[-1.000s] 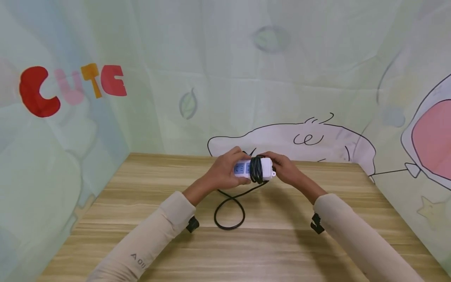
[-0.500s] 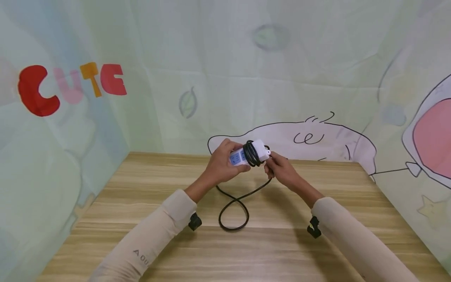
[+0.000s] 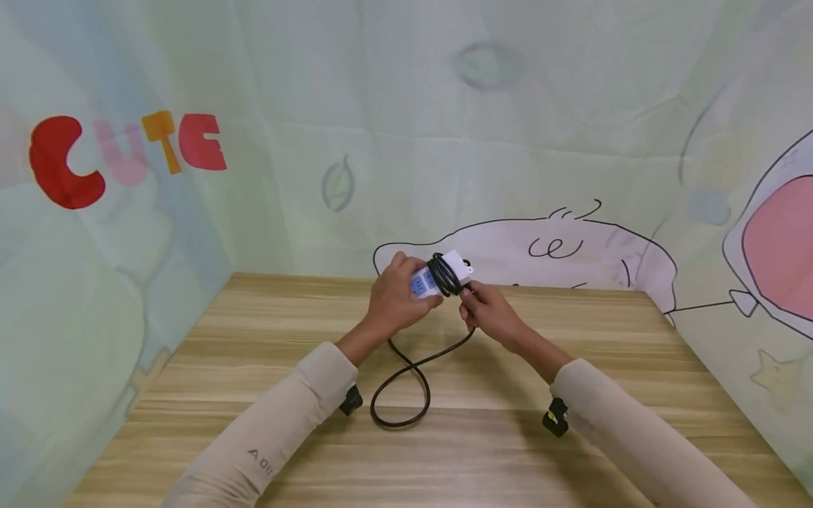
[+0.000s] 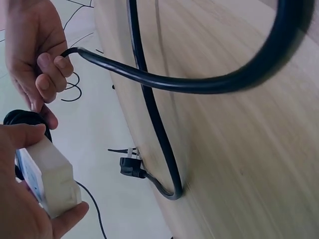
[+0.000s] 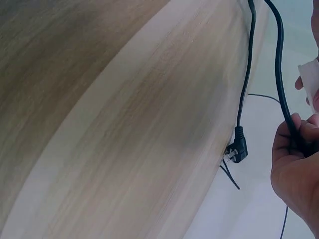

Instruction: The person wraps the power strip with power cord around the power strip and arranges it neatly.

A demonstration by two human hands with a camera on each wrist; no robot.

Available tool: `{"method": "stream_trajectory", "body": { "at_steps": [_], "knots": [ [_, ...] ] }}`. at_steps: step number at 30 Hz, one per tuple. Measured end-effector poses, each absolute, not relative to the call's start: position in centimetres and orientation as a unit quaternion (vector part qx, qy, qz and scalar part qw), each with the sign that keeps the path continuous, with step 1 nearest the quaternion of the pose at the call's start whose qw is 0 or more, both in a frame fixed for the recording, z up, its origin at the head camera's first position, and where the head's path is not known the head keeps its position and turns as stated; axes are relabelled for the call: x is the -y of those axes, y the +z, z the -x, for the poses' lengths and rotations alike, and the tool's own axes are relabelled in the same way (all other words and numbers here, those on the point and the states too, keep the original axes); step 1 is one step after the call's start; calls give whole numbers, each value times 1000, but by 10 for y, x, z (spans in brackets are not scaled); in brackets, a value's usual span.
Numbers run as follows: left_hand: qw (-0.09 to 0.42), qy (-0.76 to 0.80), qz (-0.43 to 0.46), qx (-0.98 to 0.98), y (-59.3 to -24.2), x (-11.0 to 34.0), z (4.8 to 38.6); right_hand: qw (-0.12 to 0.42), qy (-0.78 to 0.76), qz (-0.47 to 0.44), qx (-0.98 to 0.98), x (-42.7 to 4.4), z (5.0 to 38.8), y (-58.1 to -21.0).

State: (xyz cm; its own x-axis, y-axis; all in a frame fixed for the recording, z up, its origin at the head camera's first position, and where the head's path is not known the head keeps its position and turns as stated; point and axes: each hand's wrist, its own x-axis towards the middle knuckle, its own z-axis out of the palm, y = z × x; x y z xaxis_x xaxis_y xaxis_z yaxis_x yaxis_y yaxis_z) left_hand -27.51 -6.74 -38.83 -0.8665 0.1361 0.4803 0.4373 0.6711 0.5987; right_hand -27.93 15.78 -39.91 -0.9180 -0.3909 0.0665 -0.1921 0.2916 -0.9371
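Observation:
A white power strip (image 3: 454,262) with blue socket faces is held up over the table, its right end tilted upward. Black cord (image 3: 444,275) is wound several times round it. My left hand (image 3: 390,298) grips the strip's left end between thumb and fingers. Close to the strip's right end, my right hand (image 3: 494,316) holds the cord, with fingers curled round it in the left wrist view. From there the loose cord (image 3: 400,425) hangs in a crossed loop. The black plug (image 4: 130,167) lies near the table's far edge, its pins showing; in the head view it is hidden.
Below the hands is a wood-grain table (image 3: 457,466). A printed cloth backdrop (image 3: 419,85) stands along its far and side edges. Small black wrist cameras (image 3: 555,418) hang under both sleeves.
The strip has risen, tilted and shifted left with my left hand. My right hand has moved from behind the strip's end to below it, now on the cord. The loose loop has shifted.

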Motion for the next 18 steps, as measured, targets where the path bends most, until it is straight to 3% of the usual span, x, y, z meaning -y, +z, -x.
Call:
{"method": "stream_trajectory", "body": {
  "at_steps": [18],
  "knots": [
    [235, -287, 156, 915, -386, 67, 272, 160, -614, 138, -760, -158, 270, -393]
  ]
}}
